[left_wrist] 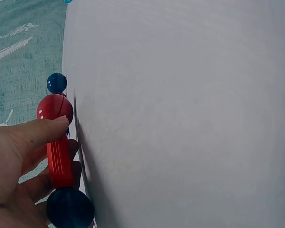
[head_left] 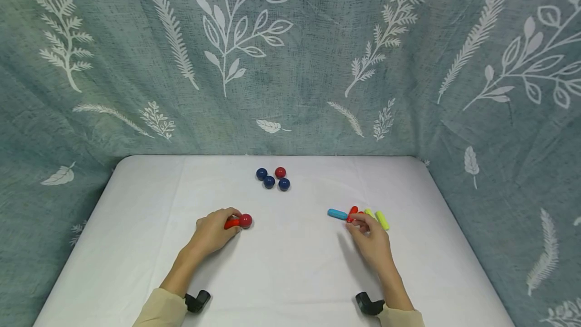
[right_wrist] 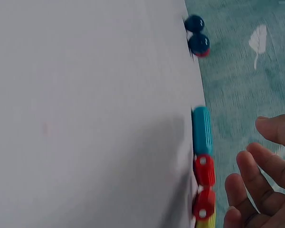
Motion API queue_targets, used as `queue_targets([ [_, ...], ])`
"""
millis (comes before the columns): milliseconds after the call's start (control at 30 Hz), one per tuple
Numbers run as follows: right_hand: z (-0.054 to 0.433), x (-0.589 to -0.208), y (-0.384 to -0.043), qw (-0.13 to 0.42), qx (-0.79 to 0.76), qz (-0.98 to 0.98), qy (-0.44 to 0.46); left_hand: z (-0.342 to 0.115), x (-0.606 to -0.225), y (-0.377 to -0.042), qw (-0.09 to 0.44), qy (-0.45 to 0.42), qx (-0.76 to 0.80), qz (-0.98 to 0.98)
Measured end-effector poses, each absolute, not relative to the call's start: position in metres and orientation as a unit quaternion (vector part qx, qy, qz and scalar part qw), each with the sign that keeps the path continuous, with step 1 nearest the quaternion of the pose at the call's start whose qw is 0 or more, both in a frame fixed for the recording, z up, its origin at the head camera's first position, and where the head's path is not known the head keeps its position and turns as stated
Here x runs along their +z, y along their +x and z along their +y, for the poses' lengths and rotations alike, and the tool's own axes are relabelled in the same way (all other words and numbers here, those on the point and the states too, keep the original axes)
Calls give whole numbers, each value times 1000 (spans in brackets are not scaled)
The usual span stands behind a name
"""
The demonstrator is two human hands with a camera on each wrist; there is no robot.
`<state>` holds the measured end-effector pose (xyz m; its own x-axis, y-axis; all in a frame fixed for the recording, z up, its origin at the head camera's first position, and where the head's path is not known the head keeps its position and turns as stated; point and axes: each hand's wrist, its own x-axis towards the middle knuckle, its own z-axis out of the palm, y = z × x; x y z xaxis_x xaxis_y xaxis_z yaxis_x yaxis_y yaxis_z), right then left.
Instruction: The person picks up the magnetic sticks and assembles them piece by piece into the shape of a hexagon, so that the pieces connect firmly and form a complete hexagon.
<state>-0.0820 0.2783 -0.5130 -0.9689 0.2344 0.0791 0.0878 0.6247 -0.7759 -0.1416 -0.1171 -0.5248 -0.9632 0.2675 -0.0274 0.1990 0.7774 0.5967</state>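
Note:
My left hand [head_left: 216, 230] grips a red ridged rod [left_wrist: 60, 164] between thumb and fingers. A red ball [left_wrist: 55, 107] sits at one end of the rod, with the thumb tip touching it. At the rod's other end is a dark blue ball [left_wrist: 70, 209], hidden behind the hand in the head view. My right hand [head_left: 371, 240] hovers over a small group of rods, its fingers loosely bent and apart, nothing held. Beneath and beside it lie a light blue rod [head_left: 337, 214], red rods [right_wrist: 204, 170] and yellow-green rods [head_left: 382, 220], partly covered by the hand.
Toward the table's far edge, several dark blue balls [head_left: 269, 182] and a red ball [head_left: 280, 172] lie close together. A white cloth covers the table [head_left: 290, 266]. Behind it hangs a green leaf-patterned curtain [head_left: 317, 64].

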Motion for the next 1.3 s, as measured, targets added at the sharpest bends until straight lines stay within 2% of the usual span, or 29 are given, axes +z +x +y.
queue_targets([
  [233,300,-513,-78,116,387,-905,-134,-117,-525,-141,50,126,309,941],
  [633,312,-523,-79,71,355,-917,-168,-118,-525,-140,50,123,314,940],
  [1300,307,-531,-85,72,290,-937,-179,-119,-524,-141,54,121,319,938],
])
